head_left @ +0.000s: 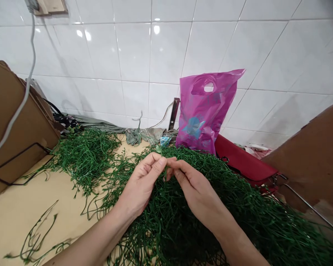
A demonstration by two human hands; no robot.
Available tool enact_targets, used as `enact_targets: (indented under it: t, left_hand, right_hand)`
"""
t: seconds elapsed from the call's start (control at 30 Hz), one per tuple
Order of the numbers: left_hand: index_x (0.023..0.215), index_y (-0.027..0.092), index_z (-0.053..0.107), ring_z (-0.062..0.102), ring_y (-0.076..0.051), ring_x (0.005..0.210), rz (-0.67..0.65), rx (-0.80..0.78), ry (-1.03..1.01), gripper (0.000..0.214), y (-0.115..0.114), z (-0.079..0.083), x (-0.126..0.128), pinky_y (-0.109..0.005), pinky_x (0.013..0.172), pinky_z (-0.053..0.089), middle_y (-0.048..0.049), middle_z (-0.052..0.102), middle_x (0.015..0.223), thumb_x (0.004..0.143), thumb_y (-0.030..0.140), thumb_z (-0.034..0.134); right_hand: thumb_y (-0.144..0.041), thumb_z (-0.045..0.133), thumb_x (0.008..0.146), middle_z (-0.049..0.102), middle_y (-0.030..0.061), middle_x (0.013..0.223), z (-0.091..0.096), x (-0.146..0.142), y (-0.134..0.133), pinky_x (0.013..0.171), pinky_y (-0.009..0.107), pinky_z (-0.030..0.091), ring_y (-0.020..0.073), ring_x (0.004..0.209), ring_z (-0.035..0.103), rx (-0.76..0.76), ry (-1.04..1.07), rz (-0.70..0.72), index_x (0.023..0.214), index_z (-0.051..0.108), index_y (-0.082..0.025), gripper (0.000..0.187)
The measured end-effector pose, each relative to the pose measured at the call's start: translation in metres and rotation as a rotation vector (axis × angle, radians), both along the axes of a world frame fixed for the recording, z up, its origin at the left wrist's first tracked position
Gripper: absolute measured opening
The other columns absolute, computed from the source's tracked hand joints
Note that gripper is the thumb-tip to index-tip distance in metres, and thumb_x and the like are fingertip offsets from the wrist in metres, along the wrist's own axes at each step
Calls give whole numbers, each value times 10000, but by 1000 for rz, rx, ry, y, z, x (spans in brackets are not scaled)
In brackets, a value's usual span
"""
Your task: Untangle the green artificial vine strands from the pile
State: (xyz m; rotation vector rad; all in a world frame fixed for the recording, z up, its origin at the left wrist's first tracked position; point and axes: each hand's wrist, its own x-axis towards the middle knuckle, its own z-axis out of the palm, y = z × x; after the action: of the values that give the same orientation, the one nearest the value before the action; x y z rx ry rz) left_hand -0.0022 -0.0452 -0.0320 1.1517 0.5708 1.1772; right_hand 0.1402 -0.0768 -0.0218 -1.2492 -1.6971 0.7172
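Note:
My left hand (pixel 143 181) and my right hand (pixel 192 188) meet fingertip to fingertip above a big heap of thin green plastic stems (pixel 211 221). Both pinch one small green stem piece (pixel 158 149) that sticks up between the thumbs and forefingers. A second, smaller heap of green stems (pixel 84 157) lies on the tan tabletop (pixel 16 214) to the left. Several loose stems (pixel 36 236) lie scattered near the front left.
A pink plastic bag (pixel 205 111) leans against the white tiled wall, with a red pouch (pixel 244 162) beside it. Brown cardboard boxes stand at the left (pixel 13 122) and right (pixel 316 162). A grey cable (pixel 22 99) hangs down at the left.

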Motion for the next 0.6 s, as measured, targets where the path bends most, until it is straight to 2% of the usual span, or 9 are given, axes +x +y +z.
enact_targets:
  t: [0.13,0.23,0.3,0.4,0.5,0.6]
  left_hand:
    - [684,178,538,476,-119,663,4,-23,-17,406,3,0,-2,-242,762,409,43,486,578,971,464,558]
    - [687,170,548,353,-93,544,-98,-40,120,422,10,2,-10,-224,672,359,86,368,486,927,511,612]
    - [713,161,575,249,-79,492,-205,-89,201,423,13,5,-16,-222,588,287,106,337,457,884,540,654]
    - [683,164,566,218,-74,476,-302,-164,229,437,16,8,-22,-230,541,214,108,334,435,825,551,712]
    - [673,162,587,249,-72,473,-354,-212,223,438,16,8,-25,-226,541,237,106,335,420,786,552,751]
    - [674,147,611,237,-50,444,-426,-262,189,437,16,6,-25,-201,525,279,113,337,412,763,537,787]
  right_hand:
    - [-105,353,1003,685,93,1070,-1,-5,-6,905,406,451,239,985,601,198,-496,46,928,588,-193,262]
    - [-16,403,941,701,110,1066,2,-3,-9,920,448,441,267,974,603,308,-784,166,1044,615,-159,275]
    - [11,429,916,713,84,1040,4,0,-11,949,440,435,251,951,615,312,-855,235,1080,615,-157,299]
    - [34,456,874,723,60,1021,7,0,-12,977,417,436,232,940,629,286,-884,292,1059,619,-167,318]
    - [40,470,825,719,61,980,6,-2,-13,977,424,454,231,916,642,258,-910,340,1049,619,-168,340]
    - [33,428,820,688,81,905,5,-1,-17,940,450,487,245,863,638,305,-906,394,952,614,-168,304]
